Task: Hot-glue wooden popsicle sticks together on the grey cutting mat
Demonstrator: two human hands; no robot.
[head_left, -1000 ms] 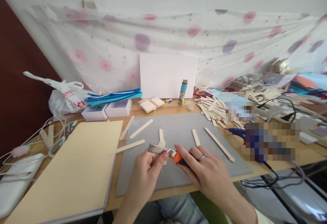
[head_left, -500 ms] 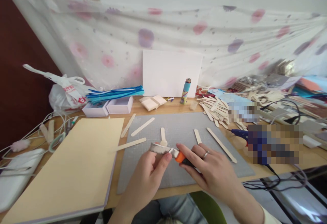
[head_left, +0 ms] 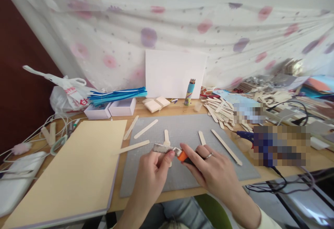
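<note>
My right hand [head_left: 214,171] grips the orange and black handle of a utility knife [head_left: 182,156]. Its metal blade [head_left: 161,148] points left and lies across a short wooden craft stick [head_left: 166,136] on the grey cutting mat [head_left: 182,131]. My left hand [head_left: 152,176] is closed, its thumb and fingers pinching the blade end and the stick beneath it. Other wooden sticks lie on the mat: one [head_left: 145,128] at the upper left, one [head_left: 133,147] at the left edge, a short one [head_left: 201,138] and a long one [head_left: 226,147] to the right.
A large cream board [head_left: 70,173] lies at the left. Two small white boxes [head_left: 111,109], blue strips [head_left: 117,95], a plastic bag [head_left: 66,95], a coloured pencil tube [head_left: 189,93] and a white card [head_left: 175,74] stand at the back. A pile of sticks [head_left: 217,109], a glue gun [head_left: 245,135] and cables [head_left: 276,183] are at the right.
The hands and knife have barely moved; the view has shifted slightly, and the left thumb sits a little higher on the blade end.
</note>
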